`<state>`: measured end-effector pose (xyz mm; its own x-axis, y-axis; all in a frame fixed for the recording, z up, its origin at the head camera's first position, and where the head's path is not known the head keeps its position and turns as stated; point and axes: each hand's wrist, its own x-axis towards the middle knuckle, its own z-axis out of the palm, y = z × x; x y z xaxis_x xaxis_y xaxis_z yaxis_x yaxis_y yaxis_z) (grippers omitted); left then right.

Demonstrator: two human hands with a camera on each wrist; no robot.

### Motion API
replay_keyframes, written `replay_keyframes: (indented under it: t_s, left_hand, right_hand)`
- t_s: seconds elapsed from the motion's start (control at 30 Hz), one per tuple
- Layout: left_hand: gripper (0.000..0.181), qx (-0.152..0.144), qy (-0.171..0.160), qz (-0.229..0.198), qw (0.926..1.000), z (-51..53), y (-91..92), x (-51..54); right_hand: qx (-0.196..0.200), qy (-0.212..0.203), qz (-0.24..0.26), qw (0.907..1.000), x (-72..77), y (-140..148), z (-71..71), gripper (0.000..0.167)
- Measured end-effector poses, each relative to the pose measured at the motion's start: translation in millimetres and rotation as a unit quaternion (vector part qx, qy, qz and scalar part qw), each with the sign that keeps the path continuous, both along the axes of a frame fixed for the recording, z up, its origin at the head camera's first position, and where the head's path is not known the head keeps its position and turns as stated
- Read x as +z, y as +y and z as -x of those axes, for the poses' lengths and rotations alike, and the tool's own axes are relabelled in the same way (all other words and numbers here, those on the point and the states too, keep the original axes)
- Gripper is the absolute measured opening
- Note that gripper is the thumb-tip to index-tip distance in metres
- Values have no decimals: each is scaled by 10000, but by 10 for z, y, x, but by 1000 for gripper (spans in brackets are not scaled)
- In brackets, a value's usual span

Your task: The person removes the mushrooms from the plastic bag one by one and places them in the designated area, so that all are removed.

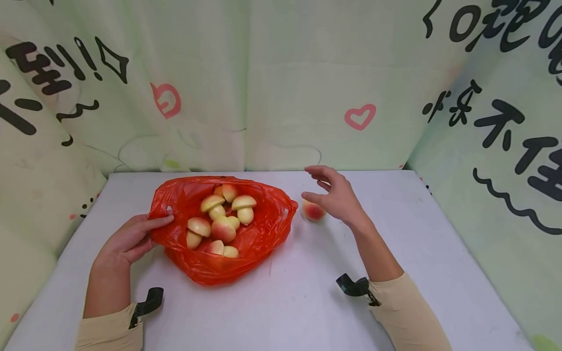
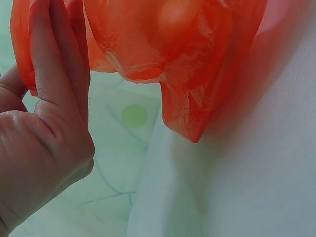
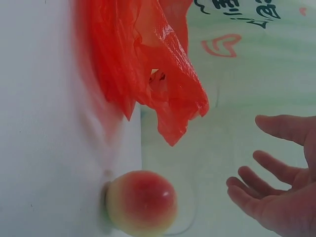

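A red plastic bag [image 1: 270, 229] lies on the table with its mouth spread wide. Several mushrooms [image 1: 244, 202] and a few peaches [image 1: 223, 229] are inside it. My left hand [image 1: 127, 239] grips the bag's left rim, thumb on the inner side; in the left wrist view the red film [image 2: 187, 44] runs between thumb and fingers. Right of the bag, a single peach [image 1: 312, 211] rests on the table, partly hidden by my right hand [image 1: 340, 197]. That hand hovers above it with fingers spread and nothing held; the right wrist view shows a gap between hand and peach [image 3: 143, 202].
The white table [image 1: 272, 312] meets a pale green curtain [image 1: 290, 87] at its back edge, and similar printed cloth [image 1: 491, 161] hangs along both sides. Black camera mounts [image 1: 353, 285] sit on both wrists.
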<state>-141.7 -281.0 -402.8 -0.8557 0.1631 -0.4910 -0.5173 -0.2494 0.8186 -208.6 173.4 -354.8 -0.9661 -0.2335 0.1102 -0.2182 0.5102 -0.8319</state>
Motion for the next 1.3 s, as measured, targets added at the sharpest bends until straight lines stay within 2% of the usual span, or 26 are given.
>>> replay_keyframes:
  t_s: [0.2, 0.43, 0.7, 0.93, 1.3]
  left_hand:
    - [38, 8, 22, 48, 10000, 0, -5, -1]
    - [30, 15, 20, 27, 10000, 4, -5, 0]
    - [38, -17, 36, 75, 10000, 18, -3, 9]
    - [35, 35, 36, -15, 10000, 26, 2, 20]
    - [36, 11, 31, 108, 9999, 15, 0, 2]
  right_hand:
    - [122, 31, 197, 9997, 32, -48, -16, 60]
    - [369, 105, 359, 9986, 59, -153, -3, 58]
    - [641, 91, 377, 9972, 82, -353, 2, 58]
    - [952, 124, 442, 9944, 86, -511, 0, 54]
    - [1295, -59, 468, 9905, -54, -701, 14, 50]
